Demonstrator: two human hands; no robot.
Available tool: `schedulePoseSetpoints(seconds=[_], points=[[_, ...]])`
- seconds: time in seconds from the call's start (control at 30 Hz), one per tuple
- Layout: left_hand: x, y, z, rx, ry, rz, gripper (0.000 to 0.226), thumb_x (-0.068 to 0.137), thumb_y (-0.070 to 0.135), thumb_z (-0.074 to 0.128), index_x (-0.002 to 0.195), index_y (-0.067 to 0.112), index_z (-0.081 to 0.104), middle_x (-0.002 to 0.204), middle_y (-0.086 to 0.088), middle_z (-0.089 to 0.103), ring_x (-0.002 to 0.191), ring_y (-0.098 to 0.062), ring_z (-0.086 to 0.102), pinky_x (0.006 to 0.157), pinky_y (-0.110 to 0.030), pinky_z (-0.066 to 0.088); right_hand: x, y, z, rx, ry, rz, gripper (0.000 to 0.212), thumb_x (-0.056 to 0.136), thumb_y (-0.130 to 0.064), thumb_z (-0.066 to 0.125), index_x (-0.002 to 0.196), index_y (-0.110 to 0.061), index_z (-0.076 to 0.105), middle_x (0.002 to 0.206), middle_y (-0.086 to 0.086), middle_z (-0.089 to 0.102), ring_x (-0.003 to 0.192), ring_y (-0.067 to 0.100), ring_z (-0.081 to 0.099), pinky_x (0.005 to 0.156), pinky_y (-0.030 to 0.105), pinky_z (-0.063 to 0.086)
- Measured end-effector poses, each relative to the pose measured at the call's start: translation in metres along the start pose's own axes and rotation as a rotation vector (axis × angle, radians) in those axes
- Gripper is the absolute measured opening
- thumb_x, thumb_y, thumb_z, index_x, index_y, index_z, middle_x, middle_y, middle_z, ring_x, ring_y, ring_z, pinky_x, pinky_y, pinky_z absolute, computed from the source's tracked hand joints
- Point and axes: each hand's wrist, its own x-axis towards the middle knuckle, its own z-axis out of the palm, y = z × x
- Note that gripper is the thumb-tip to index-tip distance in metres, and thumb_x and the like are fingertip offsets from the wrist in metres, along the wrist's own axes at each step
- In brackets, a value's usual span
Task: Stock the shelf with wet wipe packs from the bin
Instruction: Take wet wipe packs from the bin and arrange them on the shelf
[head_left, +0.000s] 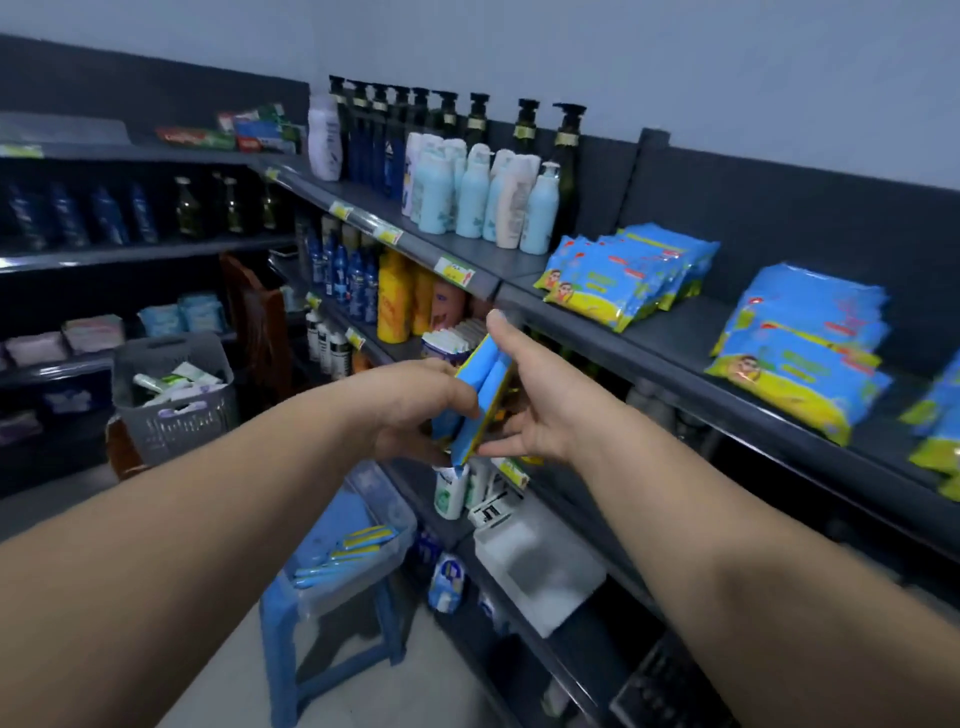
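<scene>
Two packs (480, 395) between left hand (415, 402), right hand (543, 402), below shelf edge (587, 335)

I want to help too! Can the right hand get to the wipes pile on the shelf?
Probably yes: nothing stands between the right hand and the wipes pile, though it is holding packs.
</scene>
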Motion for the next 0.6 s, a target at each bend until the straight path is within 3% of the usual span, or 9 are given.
schedulePoseSetpoints(seconds=[0.07, 0.13, 0.23, 0.33, 0.4, 0.47, 0.53, 0.6], points=[[-0.01, 0.009, 0.025, 0.023, -0.05, 0.02, 0.027, 0.086, -0.003, 0.05, 0.111, 0.007, 0.053, 0.124, -0.022, 0.058, 0.108, -0.039, 0.061, 0.086, -0.054, 0.053, -0.026, -0.003, -0.02, 0.022, 0.063, -0.021, 0.054, 0.084, -0.057, 0.061, 0.124, -0.02, 0.057, 0.12, 0.009, 0.064, 0.098, 0.032, 0.067, 0.067, 0.042, 0.055], [-0.018, 0.021, 0.049, 0.011, -0.097, 0.05, 0.029, 0.086, -0.005, 0.046, 0.111, 0.007, 0.052, 0.121, -0.022, 0.058, 0.1, -0.036, 0.063, 0.087, -0.056, 0.052, -0.051, -0.008, -0.042, 0.07, 0.12, -0.038, 0.038, 0.092, -0.036, 0.056, 0.122, -0.014, 0.056, 0.113, 0.011, 0.065, 0.091, 0.032, 0.066, 0.072, 0.045, 0.053], [-0.023, 0.041, 0.084, -0.029, -0.129, 0.116, 0.039, 0.084, -0.009, 0.039, 0.12, 0.003, 0.051, 0.124, -0.022, 0.057, 0.095, -0.03, 0.058, 0.08, -0.052, 0.055, -0.095, -0.014, -0.073, 0.151, 0.197, -0.112, 0.015, 0.093, -0.014, 0.042, 0.1, -0.01, 0.054, 0.094, 0.015, 0.064, 0.08, 0.03, 0.064, 0.076, 0.049, 0.05], [-0.026, 0.061, 0.119, -0.111, -0.155, 0.165, 0.042, 0.085, -0.009, 0.038, 0.122, 0.004, 0.052, 0.129, -0.016, 0.058, 0.1, -0.026, 0.059, 0.07, -0.039, 0.058, -0.132, -0.015, -0.11, 0.261, 0.303, -0.211, 0.015, 0.093, -0.003, 0.038, 0.09, -0.007, 0.052, 0.089, 0.018, 0.064, 0.078, 0.03, 0.064, 0.076, 0.053, 0.05], [-0.027, 0.073, 0.145, -0.165, -0.175, 0.199, 0.032, 0.087, -0.01, 0.043, 0.109, 0.009, 0.056, 0.122, -0.013, 0.06, 0.104, -0.025, 0.06, 0.076, -0.039, 0.055, -0.153, -0.014, -0.136, 0.299, 0.373, -0.261, 0.016, 0.093, -0.001, 0.038, 0.093, -0.006, 0.053, 0.093, 0.017, 0.066, 0.078, 0.028, 0.065, 0.073, 0.051, 0.052], [-0.03, 0.084, 0.174, -0.146, -0.209, 0.248, 0.025, 0.089, -0.009, 0.045, 0.094, 0.013, 0.057, 0.107, -0.01, 0.063, 0.095, -0.023, 0.06, 0.079, -0.039, 0.054, -0.172, -0.011, -0.165, 0.351, 0.419, -0.298, 0.019, 0.094, 0.001, 0.038, 0.101, -0.005, 0.054, 0.095, 0.016, 0.067, 0.077, 0.027, 0.067, 0.063, 0.049, 0.056], [-0.031, 0.096, 0.204, -0.129, -0.207, 0.297, 0.021, 0.09, -0.008, 0.048, 0.094, 0.01, 0.057, 0.104, -0.011, 0.062, 0.089, -0.024, 0.061, 0.077, -0.038, 0.057, -0.192, -0.009, -0.196, 0.391, 0.479, -0.331, 0.02, 0.094, 0.001, 0.039, 0.105, -0.005, 0.054, 0.092, 0.014, 0.068, 0.071, 0.024, 0.068, 0.05, 0.041, 0.057], [-0.031, 0.107, 0.234, -0.152, -0.177, 0.331, 0.017, 0.088, -0.009, 0.052, 0.095, 0.007, 0.054, 0.104, -0.014, 0.06, 0.085, -0.027, 0.062, 0.071, -0.041, 0.059, -0.21, -0.008, -0.23, 0.372, 0.578, -0.352, 0.015, 0.093, 0.0, 0.044, 0.1, -0.009, 0.055, 0.085, 0.009, 0.067, 0.062, 0.019, 0.068, 0.049, 0.033, 0.056]])
